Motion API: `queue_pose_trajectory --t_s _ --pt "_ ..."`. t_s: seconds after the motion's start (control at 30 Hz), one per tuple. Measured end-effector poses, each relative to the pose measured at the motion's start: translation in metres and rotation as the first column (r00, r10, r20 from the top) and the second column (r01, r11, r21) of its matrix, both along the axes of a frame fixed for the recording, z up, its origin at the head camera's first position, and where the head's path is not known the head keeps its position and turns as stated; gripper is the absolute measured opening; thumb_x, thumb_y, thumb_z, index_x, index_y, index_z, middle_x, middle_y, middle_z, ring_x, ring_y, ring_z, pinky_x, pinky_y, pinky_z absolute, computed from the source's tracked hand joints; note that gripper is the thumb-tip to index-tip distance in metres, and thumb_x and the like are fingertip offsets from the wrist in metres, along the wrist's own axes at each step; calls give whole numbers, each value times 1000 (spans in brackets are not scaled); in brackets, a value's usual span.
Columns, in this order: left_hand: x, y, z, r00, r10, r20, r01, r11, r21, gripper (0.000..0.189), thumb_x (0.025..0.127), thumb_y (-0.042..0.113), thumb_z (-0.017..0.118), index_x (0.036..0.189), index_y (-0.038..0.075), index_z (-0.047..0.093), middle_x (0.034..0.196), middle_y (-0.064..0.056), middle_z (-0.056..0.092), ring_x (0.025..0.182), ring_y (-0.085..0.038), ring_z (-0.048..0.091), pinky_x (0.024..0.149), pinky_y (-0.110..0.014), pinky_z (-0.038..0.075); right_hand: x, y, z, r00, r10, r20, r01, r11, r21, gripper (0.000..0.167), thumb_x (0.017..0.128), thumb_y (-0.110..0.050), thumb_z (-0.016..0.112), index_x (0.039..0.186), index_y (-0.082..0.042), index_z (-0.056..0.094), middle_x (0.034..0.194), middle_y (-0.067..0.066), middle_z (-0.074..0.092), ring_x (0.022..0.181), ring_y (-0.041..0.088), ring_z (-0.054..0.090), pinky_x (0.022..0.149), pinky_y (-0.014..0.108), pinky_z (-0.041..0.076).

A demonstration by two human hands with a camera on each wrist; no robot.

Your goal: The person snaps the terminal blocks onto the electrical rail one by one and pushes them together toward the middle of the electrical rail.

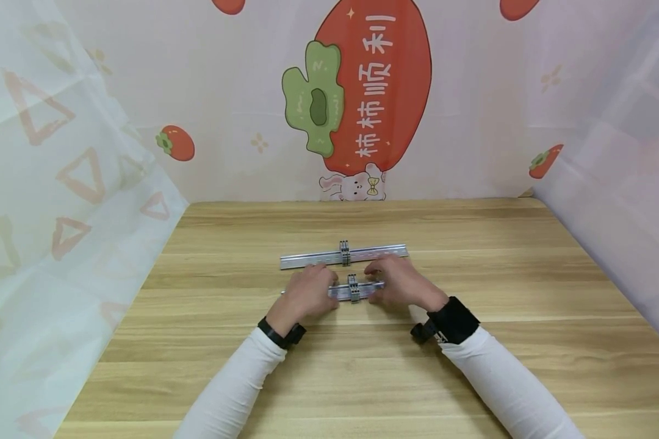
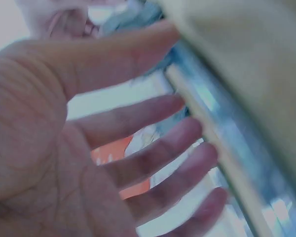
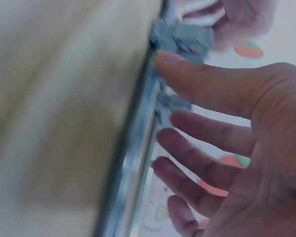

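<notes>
Two slotted metal mounting rails lie one behind the other. The near rail (image 1: 340,293) carries a small cluster of grey terminal blocks (image 1: 354,288) near its middle; in the right wrist view, these grey blocks (image 3: 192,39) look blurred. My left hand (image 1: 307,291) is over the near rail, left of the blocks, thumb on the near side and fingers spread on the far side. To their right, my right hand (image 1: 399,281) spans the same rail likewise. Neither hand's fingers are curled round anything; whether fingertips touch the rail, I cannot tell.
Behind the hands lies the far rail (image 1: 310,261), longer in view, with its own grey terminal blocks (image 1: 345,252). The wooden table (image 1: 329,378) extends around both rails. A printed white cloth (image 1: 230,110) rises at the back and sides.
</notes>
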State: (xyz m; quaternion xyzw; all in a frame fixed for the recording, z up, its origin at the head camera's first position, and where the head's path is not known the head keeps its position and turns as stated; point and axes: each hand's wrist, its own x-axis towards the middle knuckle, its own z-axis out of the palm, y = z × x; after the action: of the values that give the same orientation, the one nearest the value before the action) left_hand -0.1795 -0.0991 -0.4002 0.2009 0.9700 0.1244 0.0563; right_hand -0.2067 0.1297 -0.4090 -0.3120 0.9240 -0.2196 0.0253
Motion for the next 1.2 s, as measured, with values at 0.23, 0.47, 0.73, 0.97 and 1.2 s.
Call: queue_pose_trajectory --t_s 0.23,0.47,0.73,0.97,1.2 --pt "-1 -32 26 988 67 138 -61 997 -53 53 72 18 92 120 4 72 120 -9 67 107 -28 63 87 -47 54 -8 29 19 996 -39 75 28 989 146 51 73 -18 92 117 0 72 113 12 70 106 29 63 92 49 49" --pt "-4 -55 35 974 131 183 -108 985 -132 30 67 12 94 85 8 71 84 -1 63 75 -19 55 66 -39 49 -17 55 28 987 -98 127 65 968 243 46 71 -14 91 113 -1 74 110 14 69 96 26 62 84 47 52" --pt "-6 -58 30 966 152 208 -117 978 -171 27 66 3 91 69 12 65 72 0 61 65 -18 51 58 -35 44 -19 68 28 981 -99 168 51 961 270 32 69 -5 87 98 -2 74 94 7 66 83 21 56 73 38 50" --pt "-8 -58 26 967 165 196 -126 972 -196 28 65 -4 87 74 11 65 74 -1 62 66 -19 53 60 -37 47 -22 69 25 977 -94 189 45 968 248 26 69 1 85 92 -2 72 86 7 66 78 19 56 70 35 49" --pt "-10 -60 24 965 171 199 -135 974 -183 25 69 -4 85 76 10 64 73 -2 61 64 -19 52 57 -34 44 -25 69 21 970 -112 216 60 971 231 23 72 2 83 93 -3 74 87 6 68 78 19 58 71 34 50"
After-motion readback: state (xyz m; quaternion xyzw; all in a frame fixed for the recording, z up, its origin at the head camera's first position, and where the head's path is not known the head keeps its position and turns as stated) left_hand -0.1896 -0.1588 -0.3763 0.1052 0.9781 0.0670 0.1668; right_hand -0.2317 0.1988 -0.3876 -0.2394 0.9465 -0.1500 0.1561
